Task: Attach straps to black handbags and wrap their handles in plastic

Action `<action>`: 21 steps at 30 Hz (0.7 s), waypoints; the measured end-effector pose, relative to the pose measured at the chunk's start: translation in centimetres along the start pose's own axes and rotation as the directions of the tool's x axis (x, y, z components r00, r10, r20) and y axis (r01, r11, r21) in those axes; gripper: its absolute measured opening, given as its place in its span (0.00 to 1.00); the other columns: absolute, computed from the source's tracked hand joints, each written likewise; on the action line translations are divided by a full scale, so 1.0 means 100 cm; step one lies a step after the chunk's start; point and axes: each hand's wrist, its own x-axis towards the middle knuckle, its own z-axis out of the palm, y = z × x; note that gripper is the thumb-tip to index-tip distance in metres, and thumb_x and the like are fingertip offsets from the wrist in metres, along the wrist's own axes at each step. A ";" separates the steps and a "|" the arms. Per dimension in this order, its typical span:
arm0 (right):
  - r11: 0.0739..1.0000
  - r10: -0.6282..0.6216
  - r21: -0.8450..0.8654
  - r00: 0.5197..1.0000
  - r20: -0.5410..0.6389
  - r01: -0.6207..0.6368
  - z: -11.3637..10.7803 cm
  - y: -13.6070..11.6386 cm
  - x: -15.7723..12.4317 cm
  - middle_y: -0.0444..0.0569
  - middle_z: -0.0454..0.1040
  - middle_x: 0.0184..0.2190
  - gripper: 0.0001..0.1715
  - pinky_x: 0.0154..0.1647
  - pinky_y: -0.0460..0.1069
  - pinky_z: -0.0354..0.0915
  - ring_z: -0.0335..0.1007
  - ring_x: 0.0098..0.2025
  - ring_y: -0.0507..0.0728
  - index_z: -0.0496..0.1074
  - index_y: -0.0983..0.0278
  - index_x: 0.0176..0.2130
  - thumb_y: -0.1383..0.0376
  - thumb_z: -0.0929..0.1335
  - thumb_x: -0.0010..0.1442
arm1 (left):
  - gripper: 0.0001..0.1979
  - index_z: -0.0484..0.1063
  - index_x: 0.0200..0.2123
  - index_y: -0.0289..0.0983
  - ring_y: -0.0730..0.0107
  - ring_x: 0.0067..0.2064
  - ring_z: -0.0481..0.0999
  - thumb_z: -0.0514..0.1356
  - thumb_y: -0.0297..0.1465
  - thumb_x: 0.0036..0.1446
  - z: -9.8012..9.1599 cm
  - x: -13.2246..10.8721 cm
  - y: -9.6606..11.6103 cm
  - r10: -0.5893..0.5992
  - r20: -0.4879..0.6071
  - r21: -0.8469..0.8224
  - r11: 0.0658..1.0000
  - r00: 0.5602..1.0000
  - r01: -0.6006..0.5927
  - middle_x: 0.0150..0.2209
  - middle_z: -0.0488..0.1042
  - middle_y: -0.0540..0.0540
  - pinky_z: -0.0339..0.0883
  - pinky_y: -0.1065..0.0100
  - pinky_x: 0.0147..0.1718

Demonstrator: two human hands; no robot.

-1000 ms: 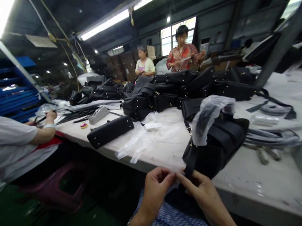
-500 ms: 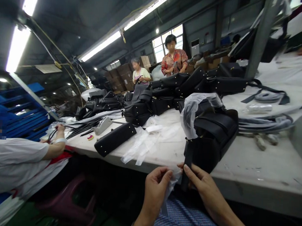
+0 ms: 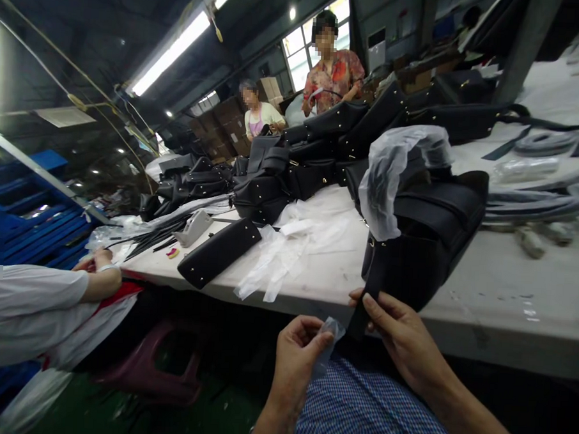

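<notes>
In front of me, near the table's edge, a black handbag (image 3: 423, 242) lies tilted, its raised handle wrapped in translucent plastic film (image 3: 383, 183). A black strap (image 3: 366, 307) hangs from the bag's near side, over the table edge. My right hand (image 3: 399, 330) is closed around this strap, thumb on top. Left of it, my left hand (image 3: 302, 355) pinches a strip of clear plastic film (image 3: 329, 343) between thumb and fingers, above my checked clothing. The film's lower end dangles below the fingers.
The white table (image 3: 325, 270) bears a plastic sheet pile (image 3: 293, 243), a black bag piece (image 3: 219, 252) and many black bags (image 3: 266, 184). Coiled straps (image 3: 535, 196) lie right. A co-worker (image 3: 40, 308) sits left by a purple stool (image 3: 153, 364); two people stand behind the bags.
My view has tilted down and the bag appears larger and higher. My left hand with the film has parted from the strap, which my right hand still holds.
</notes>
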 end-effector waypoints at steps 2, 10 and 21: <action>0.999 -0.025 0.022 0.999 -0.028 0.026 0.005 0.002 0.002 0.47 0.80 0.38 0.20 0.31 0.45 0.62 0.66 0.32 0.52 0.82 0.59 0.41 0.49 0.75 0.54 | 0.13 0.78 0.31 0.32 0.73 0.31 0.74 0.74 0.34 0.47 -0.002 0.001 -0.002 -0.006 0.002 0.013 1.000 1.000 0.006 0.28 0.79 0.47 0.66 0.74 0.31; 0.997 -0.073 -0.023 0.994 -0.080 0.071 0.013 0.015 0.012 0.48 0.80 0.38 0.20 0.33 0.46 0.64 0.65 0.32 0.52 0.82 0.60 0.42 0.49 0.74 0.56 | 0.12 0.79 0.33 0.32 0.69 0.33 0.76 0.73 0.34 0.48 0.001 0.005 -0.005 -0.033 0.014 0.009 0.999 0.999 0.032 0.31 0.81 0.44 0.68 0.72 0.33; 0.992 -0.090 -0.096 0.991 -0.095 0.081 0.007 0.019 0.017 0.48 0.80 0.39 0.20 0.35 0.47 0.65 0.66 0.32 0.53 0.81 0.59 0.43 0.49 0.73 0.57 | 0.13 0.80 0.33 0.32 0.67 0.33 0.78 0.73 0.35 0.49 0.011 0.008 -0.005 -0.046 0.008 -0.007 0.999 0.999 0.046 0.31 0.82 0.43 0.69 0.72 0.34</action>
